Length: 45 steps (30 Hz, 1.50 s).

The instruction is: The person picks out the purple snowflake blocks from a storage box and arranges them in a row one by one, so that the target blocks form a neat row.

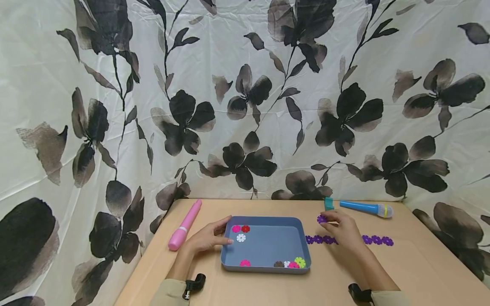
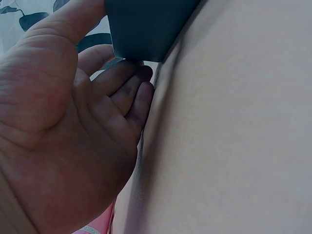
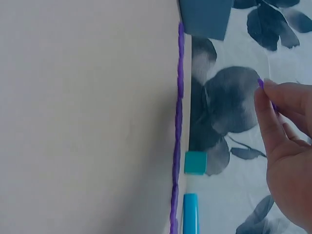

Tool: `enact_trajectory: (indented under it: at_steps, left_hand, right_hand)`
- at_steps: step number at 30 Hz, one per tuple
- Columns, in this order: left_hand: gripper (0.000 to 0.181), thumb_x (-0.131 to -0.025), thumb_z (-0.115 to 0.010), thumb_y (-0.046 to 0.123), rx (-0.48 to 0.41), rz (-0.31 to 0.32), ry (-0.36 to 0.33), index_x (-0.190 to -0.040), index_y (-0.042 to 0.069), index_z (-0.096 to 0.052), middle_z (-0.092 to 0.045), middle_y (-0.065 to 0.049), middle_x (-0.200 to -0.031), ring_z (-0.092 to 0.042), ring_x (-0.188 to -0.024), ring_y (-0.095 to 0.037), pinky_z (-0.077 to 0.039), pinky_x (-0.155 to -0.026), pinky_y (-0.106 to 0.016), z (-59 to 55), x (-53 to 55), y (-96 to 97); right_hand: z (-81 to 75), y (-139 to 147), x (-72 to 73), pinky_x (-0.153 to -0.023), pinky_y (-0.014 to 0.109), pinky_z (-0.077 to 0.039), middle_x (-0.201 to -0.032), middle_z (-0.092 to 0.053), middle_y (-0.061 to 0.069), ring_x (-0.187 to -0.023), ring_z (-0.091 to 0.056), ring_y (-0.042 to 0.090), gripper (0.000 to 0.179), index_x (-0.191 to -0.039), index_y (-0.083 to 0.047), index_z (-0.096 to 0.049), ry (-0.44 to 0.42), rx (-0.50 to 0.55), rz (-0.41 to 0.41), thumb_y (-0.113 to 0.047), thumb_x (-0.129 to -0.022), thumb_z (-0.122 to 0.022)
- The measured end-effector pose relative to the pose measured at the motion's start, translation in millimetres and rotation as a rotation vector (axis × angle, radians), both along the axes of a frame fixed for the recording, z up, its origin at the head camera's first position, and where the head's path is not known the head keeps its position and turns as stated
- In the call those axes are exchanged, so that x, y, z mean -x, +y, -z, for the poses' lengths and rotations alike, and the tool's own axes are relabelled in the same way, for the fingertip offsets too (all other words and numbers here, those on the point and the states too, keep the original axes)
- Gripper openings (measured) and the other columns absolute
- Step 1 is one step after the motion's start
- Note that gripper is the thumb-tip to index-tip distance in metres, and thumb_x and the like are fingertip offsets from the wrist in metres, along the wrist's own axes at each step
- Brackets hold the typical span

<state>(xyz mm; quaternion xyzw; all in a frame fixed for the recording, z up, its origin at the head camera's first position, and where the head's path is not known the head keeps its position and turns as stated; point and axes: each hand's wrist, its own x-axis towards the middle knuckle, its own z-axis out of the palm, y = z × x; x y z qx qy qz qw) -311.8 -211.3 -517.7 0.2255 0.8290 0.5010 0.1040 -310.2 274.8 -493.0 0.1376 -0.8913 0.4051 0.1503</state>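
Observation:
My left hand [image 1: 206,237] grips the left side of a blue-grey tray [image 1: 268,244], its thumb at the rim; the left wrist view shows curled fingers [image 2: 141,105] against the tray's wall [image 2: 146,34]. My right hand [image 1: 344,229] pinches a purple flower-shaped piece [image 1: 320,219] between thumb and fingertips, raised above the table. Beneath that hand runs a row of purple flower pieces [image 1: 377,240], partly hidden by it. Inside the tray lie loose flower pieces: pink [image 1: 236,228], red [image 1: 245,228], white [image 1: 240,238], brown [image 1: 279,264] and lime green [image 1: 300,262] among them.
A pink cylinder [image 1: 185,225] with a pale band lies left of the tray. Behind my right hand are a teal block [image 1: 329,204] and a blue toy microphone [image 1: 363,208]. A floral curtain [image 1: 245,106] hangs at the table's [image 1: 268,291] back edge.

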Motion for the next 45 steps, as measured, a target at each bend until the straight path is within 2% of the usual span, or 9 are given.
enact_trajectory:
  at_steps: [6,14,25,28,33,35,40,42,45]
  left_hand:
    - [0.094,-0.09,-0.083,0.028,0.01,-0.002,0.005,-0.165,0.009,-0.029,-0.03,-0.011,-0.171,-0.03,-0.157,-0.035,-0.024,-0.129,-0.052,-0.8,0.1,-0.4]
    - [0.094,-0.09,-0.083,0.028,0.007,-0.006,0.0,-0.165,0.01,-0.029,-0.031,-0.012,-0.17,-0.031,-0.157,-0.034,-0.024,-0.129,-0.051,0.4,0.3,-1.2]
    - [0.095,-0.09,-0.083,0.028,0.003,-0.007,-0.004,-0.165,0.009,-0.028,-0.031,-0.013,-0.17,-0.031,-0.157,-0.036,-0.025,-0.128,-0.053,0.7,0.4,-1.0]
    - [0.094,-0.091,-0.083,0.028,0.008,-0.005,0.002,-0.165,0.009,-0.028,-0.031,-0.012,-0.17,-0.031,-0.157,-0.035,-0.025,-0.128,-0.052,1.2,1.0,-0.9]
    - [0.093,-0.091,-0.082,0.03,0.018,-0.006,0.009,-0.165,0.011,-0.029,-0.031,-0.01,-0.171,-0.031,-0.157,-0.034,-0.026,-0.128,-0.052,1.9,1.1,-0.9]
    - [0.093,-0.091,-0.082,0.03,0.022,-0.01,0.008,-0.165,0.012,-0.03,-0.031,-0.009,-0.171,-0.031,-0.157,-0.033,-0.026,-0.128,-0.052,1.9,1.0,-1.0]
    - [0.093,-0.091,-0.082,0.032,0.031,-0.014,0.009,-0.165,0.014,-0.029,-0.031,-0.008,-0.171,-0.032,-0.157,-0.032,-0.027,-0.128,-0.052,1.6,0.7,-1.1]
    - [0.094,-0.09,-0.083,0.033,0.034,-0.016,0.009,-0.165,0.015,-0.03,-0.032,-0.007,-0.171,-0.032,-0.157,-0.031,-0.027,-0.128,-0.052,1.1,0.1,-1.1]
    - [0.095,-0.089,-0.083,0.035,0.035,-0.016,0.008,-0.165,0.015,-0.03,-0.031,-0.006,-0.171,-0.032,-0.157,-0.031,-0.027,-0.128,-0.051,0.1,-0.8,-1.5]
  right_hand:
    - [-1.1,12,1.1,-0.086,0.031,-0.064,-0.122,-0.07,0.015,-0.111,-0.071,0.036,0.032,-0.126,-0.001,-0.073,-0.014,-0.012,-0.001,-0.005,-0.094,-0.075]
    - [-2.3,32,-0.2,-0.083,0.033,-0.065,-0.125,-0.07,0.018,-0.111,-0.071,0.038,0.033,-0.128,-0.001,-0.072,-0.042,-0.053,0.042,-0.005,-0.095,-0.074]
    - [-6.8,83,-2.8,-0.07,0.015,-0.058,-0.123,-0.072,0.024,-0.11,-0.068,0.044,0.038,-0.133,0.001,-0.068,-0.037,-0.085,0.127,-0.012,-0.098,-0.073]
    - [-7.5,100,-6.0,-0.068,0.014,-0.056,-0.121,-0.073,0.024,-0.103,-0.07,0.037,0.039,-0.132,0.001,-0.069,-0.037,-0.086,0.165,-0.015,-0.098,-0.074]
    - [-9.1,122,-11.4,-0.065,0.016,-0.055,-0.123,-0.071,0.026,-0.091,-0.061,0.005,0.044,-0.137,0.002,-0.066,-0.091,-0.072,0.223,-0.023,-0.1,-0.071]
    - [-9.0,127,-12.8,-0.065,0.016,-0.055,-0.124,-0.07,0.027,-0.091,-0.059,0.004,0.045,-0.139,0.003,-0.063,-0.112,-0.071,0.238,-0.023,-0.102,-0.069]
    - [-7.0,136,-13.1,-0.065,0.013,-0.052,-0.125,-0.069,0.031,-0.102,-0.065,0.029,0.046,-0.138,0.006,-0.061,-0.138,-0.063,0.249,-0.021,-0.102,-0.068]
    - [-5.6,138,-13.3,-0.064,0.013,-0.052,-0.124,-0.069,0.031,-0.101,-0.066,0.029,0.045,-0.136,0.007,-0.062,-0.136,-0.062,0.256,-0.02,-0.102,-0.069]
    - [-3.0,144,-14.1,-0.064,0.014,-0.053,-0.125,-0.069,0.031,-0.093,-0.066,0.013,0.043,-0.135,0.007,-0.064,-0.142,-0.053,0.269,-0.019,-0.102,-0.069]
